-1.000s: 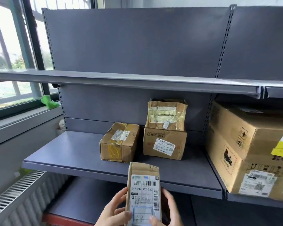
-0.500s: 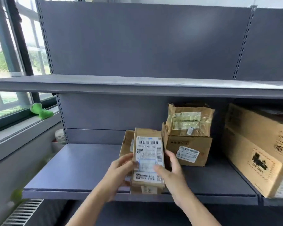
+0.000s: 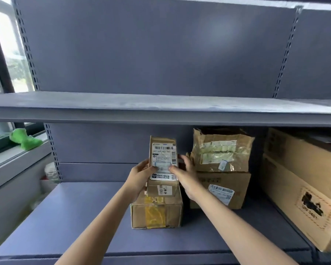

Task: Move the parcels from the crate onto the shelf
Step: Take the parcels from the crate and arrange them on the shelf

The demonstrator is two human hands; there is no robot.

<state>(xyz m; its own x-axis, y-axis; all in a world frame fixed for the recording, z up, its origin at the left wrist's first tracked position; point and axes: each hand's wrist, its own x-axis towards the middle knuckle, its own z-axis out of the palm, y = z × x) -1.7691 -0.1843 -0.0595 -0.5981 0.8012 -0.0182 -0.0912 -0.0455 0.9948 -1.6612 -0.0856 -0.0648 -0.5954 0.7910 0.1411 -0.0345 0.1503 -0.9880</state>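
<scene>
Rightward, stacked boxes (image 3: 221,169) crowd the held parcel (image 3: 163,159).

The held parcel (image 3: 163,161) carries a white shipping label with a barcode at the top and, below it, the code "247-24X-A02-060", partly blurred; the smaller print and the QR code lower down are illegible. On its lower face, a second sticker reads "J4", with further characters unclear. The large carton (image 3: 302,190) at right shows a dark printed emblem inside a dotted border; the line of print beneath it cannot be read
</scene>
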